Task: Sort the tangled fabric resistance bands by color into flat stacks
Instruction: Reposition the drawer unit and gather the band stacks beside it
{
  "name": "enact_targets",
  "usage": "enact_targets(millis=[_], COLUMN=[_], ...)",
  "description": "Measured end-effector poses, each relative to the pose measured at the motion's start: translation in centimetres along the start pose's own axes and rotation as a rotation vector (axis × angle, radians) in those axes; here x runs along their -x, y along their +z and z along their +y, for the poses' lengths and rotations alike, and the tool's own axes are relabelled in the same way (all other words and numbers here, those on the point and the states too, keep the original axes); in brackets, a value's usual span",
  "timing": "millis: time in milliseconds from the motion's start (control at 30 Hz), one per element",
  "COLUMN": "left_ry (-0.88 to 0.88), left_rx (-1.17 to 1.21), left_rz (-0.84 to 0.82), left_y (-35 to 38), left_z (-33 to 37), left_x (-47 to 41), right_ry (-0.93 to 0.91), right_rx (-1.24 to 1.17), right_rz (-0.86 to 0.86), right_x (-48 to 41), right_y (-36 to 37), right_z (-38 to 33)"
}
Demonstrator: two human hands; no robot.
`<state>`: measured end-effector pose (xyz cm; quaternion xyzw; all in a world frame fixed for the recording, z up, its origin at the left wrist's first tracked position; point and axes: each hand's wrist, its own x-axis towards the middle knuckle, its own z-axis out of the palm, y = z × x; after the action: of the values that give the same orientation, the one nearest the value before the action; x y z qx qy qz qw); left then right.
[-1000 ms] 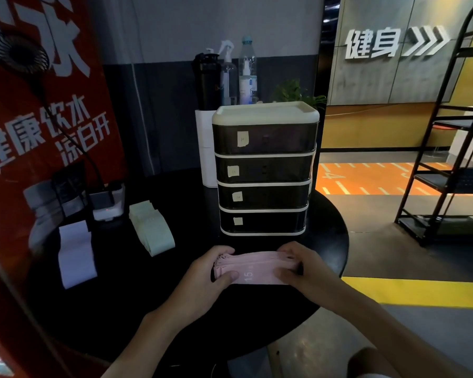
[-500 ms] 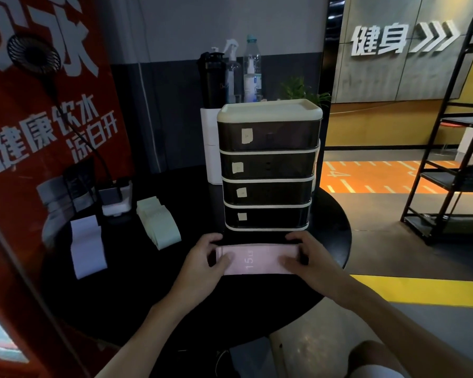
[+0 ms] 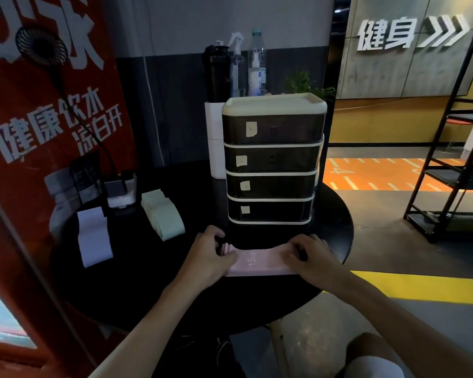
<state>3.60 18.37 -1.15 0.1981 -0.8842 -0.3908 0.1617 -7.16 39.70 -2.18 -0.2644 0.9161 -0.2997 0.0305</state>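
Pink bands (image 3: 260,264) lie flat on the black counter (image 3: 148,282), just in front of the drawer unit (image 3: 272,159). Left hand (image 3: 208,255) grips the left end, right hand (image 3: 311,257) the right, fingers curled over the fabric. Green stack (image 3: 163,216) and pale stack (image 3: 93,238) sit well to the left.

pink bands (image 3: 260,264): both ends covered, one under the left hand (image 3: 206,255), the other under the right hand (image 3: 311,259); possibly several layers, but the edge is too dim to count.
drawer unit (image 3: 273,159): dark fronts, contents hidden.
labels (image 3: 251,129): marks too small to read.
bottles (image 3: 256,64): lower parts behind the drawer unit.
red banner (image 3: 38,118): cut by the left and top edges.
black rack (image 3: 453,159): cut by the right edge.
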Motion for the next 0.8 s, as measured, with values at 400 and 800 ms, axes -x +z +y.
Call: enact_targets(millis=[400, 800], left_ry=[0.164, 0.177], left_rx=[0.078, 0.428], left_rz=[0.121, 0.056], left_y=[-2.0, -2.1], left_z=[4.0, 7.0], left_x=[-4.5, -12.1], right_ry=[-0.002, -0.061], right_rx=[-0.383, -0.769], right_rz=[0.152, 0.173], right_x=[-4.9, -10.5], right_y=[-4.0, -7.8], right_z=[1.0, -0.7])
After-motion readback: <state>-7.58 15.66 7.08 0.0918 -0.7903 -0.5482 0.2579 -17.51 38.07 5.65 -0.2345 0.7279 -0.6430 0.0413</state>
